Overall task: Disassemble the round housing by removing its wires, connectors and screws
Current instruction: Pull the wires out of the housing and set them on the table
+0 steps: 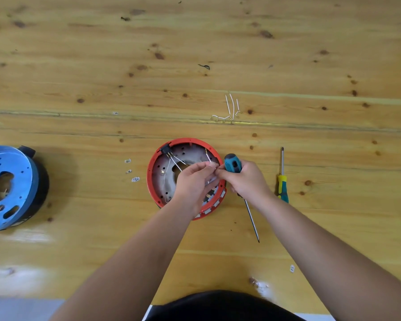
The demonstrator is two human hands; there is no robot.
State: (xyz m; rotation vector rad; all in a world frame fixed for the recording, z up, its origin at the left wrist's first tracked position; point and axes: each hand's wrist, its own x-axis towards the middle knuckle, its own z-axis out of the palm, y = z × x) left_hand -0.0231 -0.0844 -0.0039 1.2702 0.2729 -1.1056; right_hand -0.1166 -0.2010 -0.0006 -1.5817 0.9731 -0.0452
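Left grip (195,179) pinches a thin white wire (208,156) above the red round housing (185,142) at mid worktop (79,66); right grip (245,179) curls round a blue-handled screwdriver (233,164), fingertips meeting the left hand's. Judging by the head view, the job is partly done: several freed wires (229,110) lie well beyond the housing and small white connectors (131,170) lie beside it. Still left: wires running from the black switch (166,149), rim connectors (214,203), probably screws. A spare screwdriver (282,181) lies to the right.
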